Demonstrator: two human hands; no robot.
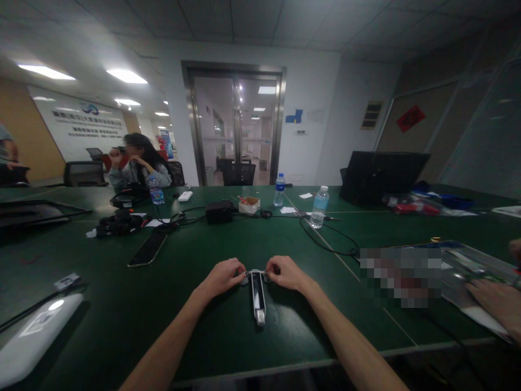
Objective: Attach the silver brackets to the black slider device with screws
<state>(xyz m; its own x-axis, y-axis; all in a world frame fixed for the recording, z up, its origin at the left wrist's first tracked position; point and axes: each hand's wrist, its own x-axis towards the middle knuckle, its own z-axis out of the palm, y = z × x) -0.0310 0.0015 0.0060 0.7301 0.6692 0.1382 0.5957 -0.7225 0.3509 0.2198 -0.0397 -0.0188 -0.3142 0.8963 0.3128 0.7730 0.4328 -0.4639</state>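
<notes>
T-shaped black-and-silver device (258, 296): lies flat on the dark green counter (211, 339), straight ahead of the person and between the forearms. Its long axis points toward the person, with the silver-tipped stem on the near side and the short crossbar on the far side.

Far left: a white padded case (36, 339) lies at the counter's edge. Farther along are a black smartphone (148, 248), a tangle of black cables (120, 222) and a seated person (140, 163) in a pale denim jacket.

Left hand (222, 276): closed on the crossbar's left end, fingers pinching it.

Right hand (287, 273): closed on the crossbar's right end in the same way. The hands sit level, mirrored on either side of the stem, and neither is clearly nearer.

Centre back: a black power adapter (220, 212), a small cardboard box (249, 205) and a water bottle (279, 190) stand beyond the device.

Right: another water bottle (319, 206) stands before a black laptop (382, 176). Lower down, a pixelated patch (401, 277) hides part of the counter, beside a co-worker's hand (494, 307) resting on a shiny flat tray (476, 271).
</notes>
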